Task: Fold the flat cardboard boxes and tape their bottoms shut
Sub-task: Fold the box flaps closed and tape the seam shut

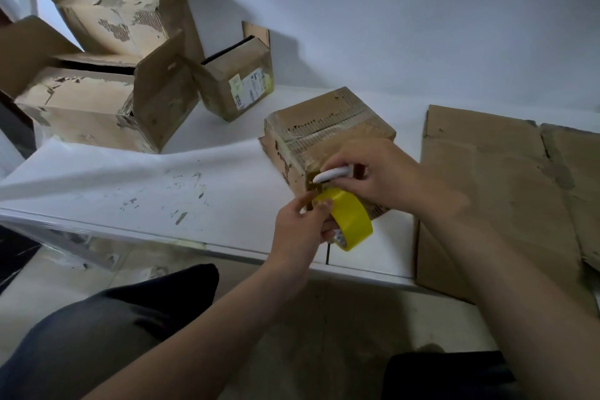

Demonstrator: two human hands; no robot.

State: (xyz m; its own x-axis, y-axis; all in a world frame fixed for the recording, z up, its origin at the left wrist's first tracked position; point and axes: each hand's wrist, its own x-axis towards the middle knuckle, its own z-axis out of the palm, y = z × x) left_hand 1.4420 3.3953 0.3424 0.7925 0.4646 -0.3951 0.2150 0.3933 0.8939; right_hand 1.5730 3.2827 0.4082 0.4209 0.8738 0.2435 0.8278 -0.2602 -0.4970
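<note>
A: Folded box (328,127)?
B: Worn, closed face up, seam taped. Yellow tape roll (349,221) at its near corner, white cutter (331,174) just above.
A: Flat cardboard (487,191)?
B: Unfolded, right of box.

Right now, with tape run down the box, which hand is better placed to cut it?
Right, I judge. The right hand grips what looks like a small white cutter against the strip on the upturned brown cardboard box, while the left hand is busy holding the yellow tape roll.

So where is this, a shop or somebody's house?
Probably a plain room used for packing, maybe at home; hard to say. A white table against a bare wall carries folded cardboard boxes and flat cardboard, and there's a yellow tape roll.
</note>
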